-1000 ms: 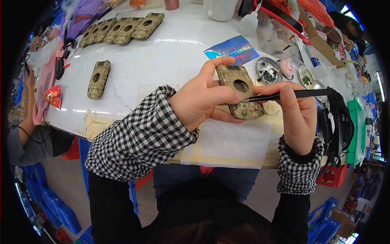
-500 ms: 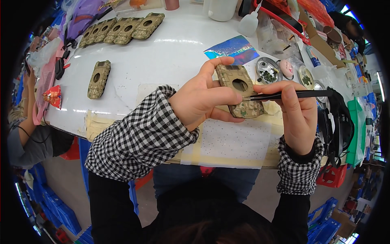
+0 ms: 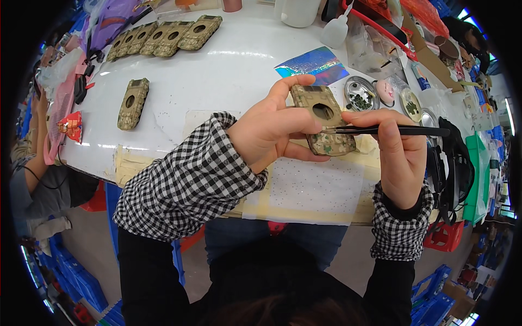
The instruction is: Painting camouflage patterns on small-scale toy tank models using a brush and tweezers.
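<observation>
My left hand (image 3: 272,126) is closed round a camouflage-patterned casing (image 3: 336,144) with a round hole and a small dark window at its far end. The thumb lies across the casing's face, below the hole. Pinched in my right hand (image 3: 401,152) is a pair of black tweezers (image 3: 421,131), pointing left. Their tips touch or nearly touch the casing beside my left thumb; whether they grip anything is too small to tell. Beyond the casing stands a round metal tin (image 3: 360,77) holding small dark pieces.
A matching casing (image 3: 133,104) lies alone at the left, and several more (image 3: 174,38) stand in a row behind it. Around the tin are a shiny blue sheet (image 3: 314,62), a white squeeze bottle (image 3: 335,31) and a pink egg-shaped thing (image 3: 385,91). Dotted white paper (image 3: 315,190) is taped in front.
The tweezers have shifted slightly right, and their tips lie a little farther from my left thumb. Both hands keep their hold, and the casing has barely moved.
</observation>
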Motion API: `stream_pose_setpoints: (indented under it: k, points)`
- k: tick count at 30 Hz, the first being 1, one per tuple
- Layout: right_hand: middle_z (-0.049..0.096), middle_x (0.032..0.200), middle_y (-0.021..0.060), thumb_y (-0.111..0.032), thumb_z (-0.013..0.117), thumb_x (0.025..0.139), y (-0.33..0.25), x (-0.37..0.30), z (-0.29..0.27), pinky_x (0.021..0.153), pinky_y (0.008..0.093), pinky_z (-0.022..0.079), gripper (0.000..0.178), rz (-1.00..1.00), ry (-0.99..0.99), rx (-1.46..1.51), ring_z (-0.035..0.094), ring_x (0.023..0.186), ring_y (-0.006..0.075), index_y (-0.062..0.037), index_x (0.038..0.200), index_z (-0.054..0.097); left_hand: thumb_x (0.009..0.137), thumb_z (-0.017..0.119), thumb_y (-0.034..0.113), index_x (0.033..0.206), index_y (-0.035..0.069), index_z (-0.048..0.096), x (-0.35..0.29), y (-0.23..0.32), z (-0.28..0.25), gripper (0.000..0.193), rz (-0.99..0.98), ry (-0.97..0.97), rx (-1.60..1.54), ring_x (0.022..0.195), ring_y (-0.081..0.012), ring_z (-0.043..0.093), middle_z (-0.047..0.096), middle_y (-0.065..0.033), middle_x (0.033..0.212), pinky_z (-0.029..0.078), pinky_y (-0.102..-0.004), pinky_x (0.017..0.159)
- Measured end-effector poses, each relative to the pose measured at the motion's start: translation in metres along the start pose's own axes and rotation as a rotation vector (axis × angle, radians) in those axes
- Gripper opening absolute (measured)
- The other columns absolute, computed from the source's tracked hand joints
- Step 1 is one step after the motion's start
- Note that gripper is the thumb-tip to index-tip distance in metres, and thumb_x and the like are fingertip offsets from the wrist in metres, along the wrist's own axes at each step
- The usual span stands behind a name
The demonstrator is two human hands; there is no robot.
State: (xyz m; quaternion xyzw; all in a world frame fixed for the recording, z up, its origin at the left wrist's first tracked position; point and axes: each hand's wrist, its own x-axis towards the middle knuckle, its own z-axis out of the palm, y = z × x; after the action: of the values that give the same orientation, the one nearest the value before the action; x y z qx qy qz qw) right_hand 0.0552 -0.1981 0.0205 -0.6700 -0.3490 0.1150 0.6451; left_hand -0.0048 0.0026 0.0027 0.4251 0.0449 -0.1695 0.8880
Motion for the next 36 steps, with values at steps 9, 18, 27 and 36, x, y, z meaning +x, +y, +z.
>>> stream_pose_setpoints:
  k: [9,18,27,36]
  points:
    - [0.066,0.097,0.0123,-0.019,0.049,0.096,-0.0023,0.0003,0.0018,0.085,0.0271,0.046,0.028,-0.029,-0.019,-0.066,0.061,0.092,0.0157,0.0051,0.098,0.064,0.083,0.051,0.004,0.141,0.011,0.015,0.0001,-0.0004,0.0,0.069,-0.004,0.01,0.01,0.112,-0.0297,0.055,0.04,-0.0179,0.131,0.054,-0.0431,0.087]
    - [0.066,0.098,0.0121,-0.016,0.05,0.096,-0.0014,-0.0007,0.0015,0.084,0.0269,0.046,0.025,-0.04,-0.031,-0.085,0.061,0.092,0.0156,0.0044,0.099,0.064,0.083,0.048,0.003,0.141,0.011,0.014,-0.0009,0.0002,0.0001,0.068,-0.006,0.012,0.008,0.112,-0.0299,0.054,0.039,-0.0173,0.132,0.053,-0.0441,0.089]
    - [0.066,0.1,0.0124,-0.016,0.05,0.096,-0.0014,-0.0012,0.0018,0.084,0.0271,0.046,0.025,-0.051,-0.038,-0.102,0.06,0.093,0.0157,0.0045,0.1,0.063,0.082,0.048,0.003,0.141,0.011,0.014,-0.0008,0.0002,0.0009,0.068,-0.003,0.021,0.009,0.112,-0.0296,0.055,0.039,-0.0173,0.131,0.053,-0.0442,0.089]
    - [0.066,0.1,0.0128,-0.017,0.05,0.096,-0.001,-0.0011,0.0013,0.085,0.0276,0.046,0.025,-0.073,-0.04,-0.105,0.061,0.093,0.0166,0.0045,0.1,0.063,0.082,0.049,0.003,0.141,0.011,0.014,-0.0001,-0.001,-0.001,0.069,0.008,0.015,0.012,0.112,-0.029,0.055,0.041,-0.0174,0.13,0.053,-0.0446,0.089]
